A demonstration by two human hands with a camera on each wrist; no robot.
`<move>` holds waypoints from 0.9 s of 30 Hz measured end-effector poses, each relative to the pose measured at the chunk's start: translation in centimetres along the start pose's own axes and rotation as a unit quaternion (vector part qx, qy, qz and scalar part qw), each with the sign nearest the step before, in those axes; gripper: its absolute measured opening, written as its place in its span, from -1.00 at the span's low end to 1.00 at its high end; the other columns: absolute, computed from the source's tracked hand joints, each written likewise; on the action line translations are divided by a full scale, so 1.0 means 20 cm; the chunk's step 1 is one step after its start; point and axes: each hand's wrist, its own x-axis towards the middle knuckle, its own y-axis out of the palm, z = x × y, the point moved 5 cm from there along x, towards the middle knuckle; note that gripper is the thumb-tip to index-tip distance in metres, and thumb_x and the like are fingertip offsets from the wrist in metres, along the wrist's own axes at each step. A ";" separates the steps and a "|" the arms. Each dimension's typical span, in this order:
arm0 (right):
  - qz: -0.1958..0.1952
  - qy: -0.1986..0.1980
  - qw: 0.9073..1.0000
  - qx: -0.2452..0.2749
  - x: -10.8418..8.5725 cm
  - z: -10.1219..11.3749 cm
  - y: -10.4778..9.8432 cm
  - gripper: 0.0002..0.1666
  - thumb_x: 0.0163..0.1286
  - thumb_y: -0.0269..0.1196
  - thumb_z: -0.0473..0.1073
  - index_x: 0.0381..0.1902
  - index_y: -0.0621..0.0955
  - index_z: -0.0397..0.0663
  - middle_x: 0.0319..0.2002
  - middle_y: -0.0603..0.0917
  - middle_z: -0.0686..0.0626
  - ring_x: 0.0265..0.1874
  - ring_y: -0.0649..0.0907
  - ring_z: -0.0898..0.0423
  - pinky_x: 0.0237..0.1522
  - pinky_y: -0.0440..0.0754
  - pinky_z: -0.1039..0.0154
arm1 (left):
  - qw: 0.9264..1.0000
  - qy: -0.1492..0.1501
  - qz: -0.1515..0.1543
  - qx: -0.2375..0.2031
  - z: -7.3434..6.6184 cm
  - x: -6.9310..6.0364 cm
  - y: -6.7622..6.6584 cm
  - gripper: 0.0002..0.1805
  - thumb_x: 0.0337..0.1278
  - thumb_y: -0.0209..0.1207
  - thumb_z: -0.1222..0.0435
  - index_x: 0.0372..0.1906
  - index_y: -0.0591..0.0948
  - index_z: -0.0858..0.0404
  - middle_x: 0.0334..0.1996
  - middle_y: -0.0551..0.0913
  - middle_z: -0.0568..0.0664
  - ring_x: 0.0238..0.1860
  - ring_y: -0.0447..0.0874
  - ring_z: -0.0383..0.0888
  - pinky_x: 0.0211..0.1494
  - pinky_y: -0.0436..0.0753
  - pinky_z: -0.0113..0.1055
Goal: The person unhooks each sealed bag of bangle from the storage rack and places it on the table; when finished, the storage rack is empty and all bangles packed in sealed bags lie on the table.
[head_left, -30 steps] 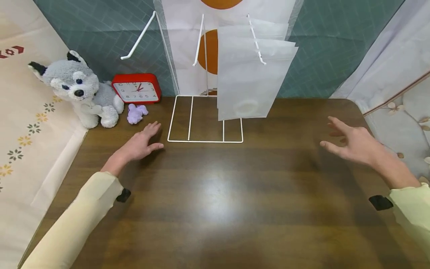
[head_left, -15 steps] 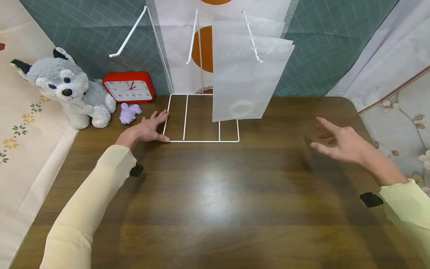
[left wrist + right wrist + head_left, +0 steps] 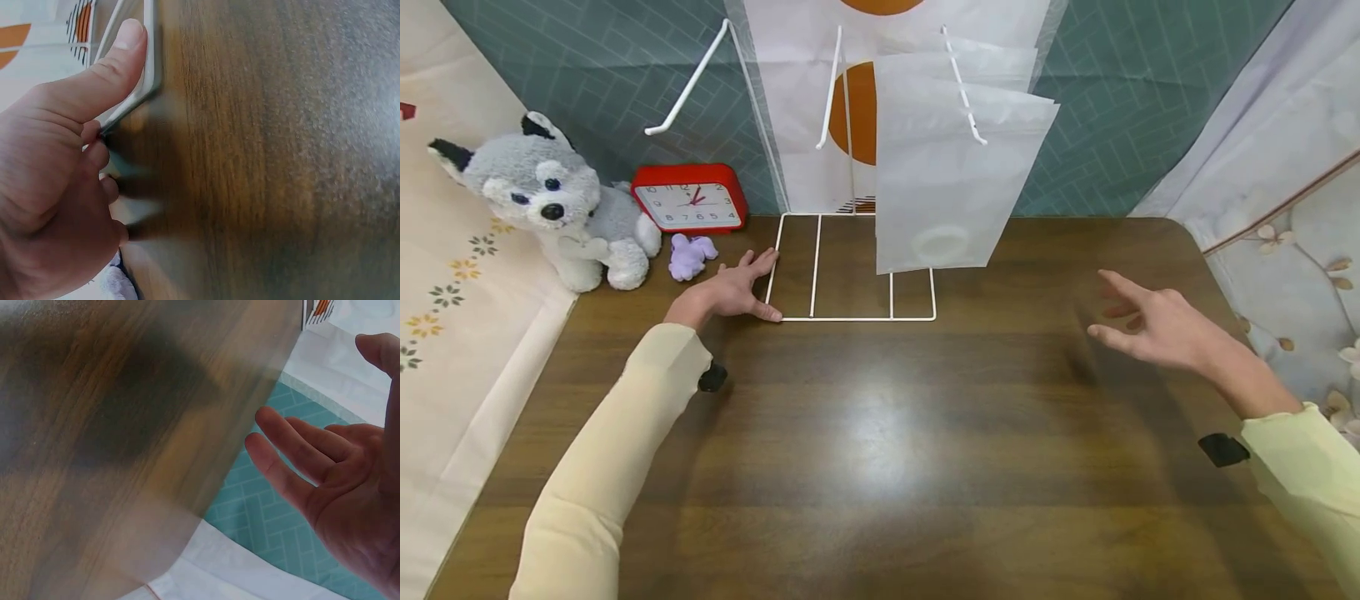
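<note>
A white wire display rack (image 3: 857,319) stands at the back of the table, its flat base on the wood. My left hand (image 3: 730,287) rests at the base's left side, thumb straight on the front corner and fingers spread along the side wire. In the left wrist view the thumb (image 3: 106,78) lies over the wire (image 3: 149,56). Frosted translucent bags (image 3: 951,183) hang from the rack's right prong (image 3: 962,87). Off to the right, my right hand (image 3: 1161,325) hovers over the table with loosely bent fingers, holding nothing.
A husky plush (image 3: 561,200), a red clock (image 3: 691,198) and a small purple plush toy (image 3: 691,256) sit at the back left. Two bare prongs, the left prong (image 3: 688,87) and middle prong (image 3: 830,92), jut forward. A green patterned backdrop (image 3: 1112,125) stands behind the table (image 3: 880,433).
My left hand has moved right from beside the rack onto its base's left side. My right hand has shifted slightly left. The view has turned a little; the bags still hang.
</note>
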 end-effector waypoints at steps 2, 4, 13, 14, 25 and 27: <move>-0.001 -0.004 1.000 0.000 0.00 0.00 0.01 0.02 0.36 0.34 0.05 0.53 0.13 -0.30 0.12 0.60 -0.43 -0.20 0.75 -0.24 -0.06 0.60 -0.24 | 1.000 -0.004 0.002 0.004 0.00 0.00 0.01 0.27 0.02 0.46 0.04 0.60 -0.16 0.30 0.59 -0.27 0.22 0.54 -0.48 0.27 0.39 -0.41 0.37; -0.002 -0.007 1.000 0.001 0.00 0.01 0.01 0.01 0.35 0.35 0.05 0.53 0.15 -0.31 0.12 0.60 -0.42 -0.19 0.75 -0.24 -0.07 0.61 -0.23 | 1.000 -0.009 0.005 0.010 0.00 0.01 0.02 0.27 0.02 0.45 0.02 0.60 -0.17 0.29 0.59 -0.27 0.22 0.54 -0.47 0.28 0.40 -0.39 0.36; -0.035 -0.041 0.999 0.006 0.04 0.05 -0.02 -0.10 0.34 0.37 -0.06 0.45 0.26 -0.39 0.12 0.60 -0.41 -0.18 0.75 -0.20 -0.17 0.68 -0.10 | 0.999 -0.023 0.011 0.029 0.00 0.02 0.01 0.26 0.05 0.43 0.01 0.61 -0.19 0.27 0.59 -0.29 0.22 0.54 -0.47 0.27 0.41 -0.37 0.35; -0.048 -0.047 0.998 0.011 0.05 0.06 -0.04 -0.14 0.34 0.38 -0.10 0.44 0.29 -0.39 0.11 0.62 -0.40 -0.18 0.75 -0.19 -0.19 0.70 0.01 | 0.999 -0.022 0.012 0.030 0.00 0.01 0.01 0.26 0.05 0.43 0.01 0.60 -0.19 0.28 0.59 -0.29 0.23 0.54 -0.47 0.28 0.41 -0.37 0.35; -0.175 -0.119 0.908 0.361 0.21 0.31 -0.26 -0.49 0.37 0.24 -0.47 0.28 0.53 -0.26 0.04 0.72 -0.06 -0.07 0.72 0.25 -0.12 0.64 0.42 | 0.999 -0.015 0.014 0.039 -0.02 0.01 0.00 0.24 0.08 0.41 0.04 0.59 -0.20 0.32 0.59 -0.31 0.24 0.53 -0.49 0.30 0.40 -0.36 0.37; -0.189 -0.141 0.868 0.436 0.25 0.37 -0.30 -0.51 0.35 0.23 -0.52 0.24 0.56 -0.28 0.01 0.73 -0.08 -0.06 0.72 0.14 -0.12 0.66 0.36 | 0.999 -0.015 0.015 0.042 -0.02 0.01 0.01 0.24 0.08 0.41 0.03 0.59 -0.20 0.32 0.59 -0.31 0.24 0.53 -0.49 0.30 0.40 -0.36 0.37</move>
